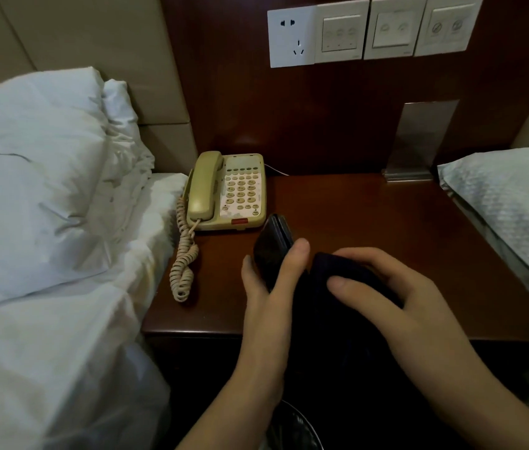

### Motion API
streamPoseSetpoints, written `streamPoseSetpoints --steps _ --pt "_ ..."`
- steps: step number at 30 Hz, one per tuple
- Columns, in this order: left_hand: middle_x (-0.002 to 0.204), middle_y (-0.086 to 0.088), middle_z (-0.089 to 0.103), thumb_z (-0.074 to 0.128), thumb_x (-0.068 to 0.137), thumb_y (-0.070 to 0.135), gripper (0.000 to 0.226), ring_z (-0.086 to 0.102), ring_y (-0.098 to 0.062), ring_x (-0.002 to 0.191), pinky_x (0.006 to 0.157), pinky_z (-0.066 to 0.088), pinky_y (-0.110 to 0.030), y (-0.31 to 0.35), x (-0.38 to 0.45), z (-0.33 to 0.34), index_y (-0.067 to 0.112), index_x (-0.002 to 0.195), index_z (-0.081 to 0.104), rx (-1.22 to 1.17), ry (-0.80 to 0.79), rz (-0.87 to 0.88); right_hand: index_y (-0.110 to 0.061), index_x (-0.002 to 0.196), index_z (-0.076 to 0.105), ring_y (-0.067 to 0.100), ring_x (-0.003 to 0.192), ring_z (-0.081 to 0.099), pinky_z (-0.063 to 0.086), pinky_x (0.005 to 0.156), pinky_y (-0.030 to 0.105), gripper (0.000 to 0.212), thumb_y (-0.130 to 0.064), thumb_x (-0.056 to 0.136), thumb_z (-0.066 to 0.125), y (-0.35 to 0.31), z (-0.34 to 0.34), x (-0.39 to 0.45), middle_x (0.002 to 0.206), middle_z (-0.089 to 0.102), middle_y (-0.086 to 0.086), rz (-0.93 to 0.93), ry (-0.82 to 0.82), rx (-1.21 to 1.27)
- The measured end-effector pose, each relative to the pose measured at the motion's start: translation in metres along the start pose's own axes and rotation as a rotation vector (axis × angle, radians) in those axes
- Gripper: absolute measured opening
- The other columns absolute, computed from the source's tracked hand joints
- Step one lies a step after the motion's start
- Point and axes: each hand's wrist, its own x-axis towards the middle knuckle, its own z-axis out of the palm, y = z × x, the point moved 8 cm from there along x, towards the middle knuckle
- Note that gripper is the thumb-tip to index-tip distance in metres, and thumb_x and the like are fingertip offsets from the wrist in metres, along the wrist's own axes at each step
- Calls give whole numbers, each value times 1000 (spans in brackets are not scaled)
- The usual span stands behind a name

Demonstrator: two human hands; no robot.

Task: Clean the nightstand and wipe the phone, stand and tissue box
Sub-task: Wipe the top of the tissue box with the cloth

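Note:
My left hand (272,280) grips a flat black object (271,245), tilted up over the front of the dark wooden nightstand (386,228); I cannot tell what the object is. My right hand (383,297) presses a dark cloth (341,277) against it from the right. A beige corded phone (227,191) with its handset on the cradle sits at the nightstand's back left, its coiled cord (185,261) trailing along the left edge. A metal stand (419,144) leans upright at the back right. No tissue box is in view.
A bed with white pillows (29,177) and sheets lies to the left. Another pillow (509,203) overhangs the nightstand's right edge. Wall socket and switches (367,30) sit above. A round bin rim (295,427) shows below between my arms.

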Motion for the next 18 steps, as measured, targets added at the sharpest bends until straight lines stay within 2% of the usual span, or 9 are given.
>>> streamPoseSetpoints --steps 3,5,7,9,11,12,13,16,18 --pt "147 -8 58 82 42 86 125 59 -33 131 111 46 -56 -8 1 -3 34 150 48 -159 -4 -106 -26 99 73 14 76 74 52 55 16 36 -33 64 72 1 -9 5 88 76 -3 37 48 57" --pt "130 -11 71 81 48 79 111 68 -30 120 108 49 -52 -6 -2 -8 20 140 60 -278 24 -137 -23 100 73 15 73 74 51 53 15 29 -27 71 72 2 -17 8 87 76 -2 46 84 72" --pt "127 -21 71 72 64 67 89 68 -35 120 106 49 -51 -3 -4 -8 7 130 68 -423 -42 -171 -21 102 71 13 68 73 50 50 15 21 -19 81 71 7 -25 11 81 76 -4 84 116 87" --pt "117 -25 73 55 79 62 70 73 -35 104 95 53 -45 0 -5 -4 1 103 81 -500 -126 -171 -23 102 71 14 68 73 51 51 18 18 -22 84 71 17 -31 13 82 75 -5 135 141 51" --pt "87 -16 79 42 92 55 67 76 -26 70 68 62 -33 1 -5 -3 7 71 83 -515 -164 -132 -28 102 72 15 73 73 53 57 24 17 -27 85 71 25 -35 15 87 75 -5 170 154 -18" --pt "79 -12 78 42 95 54 67 75 -23 62 60 62 -29 3 -6 -3 11 64 82 -512 -158 -114 -30 101 72 14 75 73 54 60 26 16 -29 86 71 28 -35 15 88 75 -7 177 155 -41" --pt "80 -10 78 44 94 56 65 75 -21 62 62 61 -29 3 -5 -2 13 64 82 -498 -162 -116 -30 101 72 12 77 73 54 64 27 15 -30 86 71 30 -35 15 88 75 -8 176 152 -55" --pt "102 -11 80 44 87 76 72 79 -25 83 84 55 -41 0 -5 -2 17 85 86 -411 -139 -139 -31 100 73 13 79 74 56 71 33 13 -32 86 70 28 -33 12 90 75 -9 171 133 -70" --pt "109 -10 79 42 84 82 77 78 -26 93 87 54 -44 3 -5 -4 19 101 85 -336 -127 -142 -31 98 73 15 78 74 56 71 35 12 -32 86 70 26 -34 9 90 76 -7 169 127 -77"
